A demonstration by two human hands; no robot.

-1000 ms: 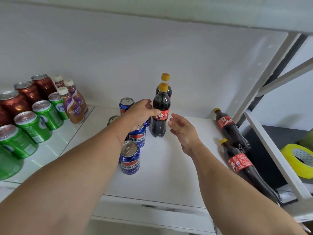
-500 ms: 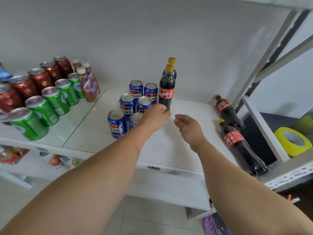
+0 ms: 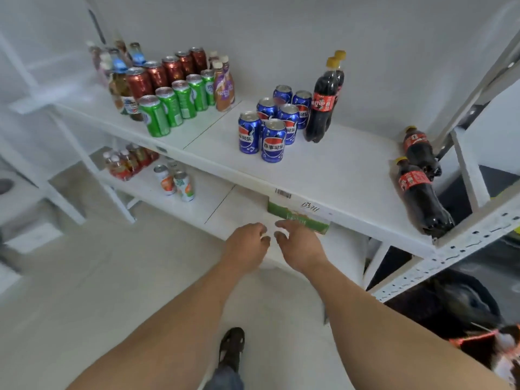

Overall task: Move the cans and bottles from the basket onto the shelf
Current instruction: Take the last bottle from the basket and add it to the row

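On the white shelf [image 3: 337,175] stand several blue cola cans [image 3: 273,142] and, right of them, two upright dark cola bottles [image 3: 322,105] with yellow caps. Two more cola bottles [image 3: 420,192] lie on their sides at the shelf's right end. My left hand [image 3: 247,243] and my right hand [image 3: 298,246] hover side by side below the shelf's front edge, both empty with loosely spread fingers. A dark basket [image 3: 461,302] shows partly at the lower right, blurred.
Green cans [image 3: 171,108], red cans [image 3: 157,74] and small bottles fill the shelf's left part. The lower shelf [image 3: 197,204] holds a few cans, small bottles and a green box [image 3: 298,218]. A metal upright [image 3: 478,85] frames the right side. My shoe [image 3: 232,347] is on the floor.
Both hands have pulled back from the upright cola bottle and dropped below the shelf edge. The view has backed away and tilted down, so the lower shelf and floor show.
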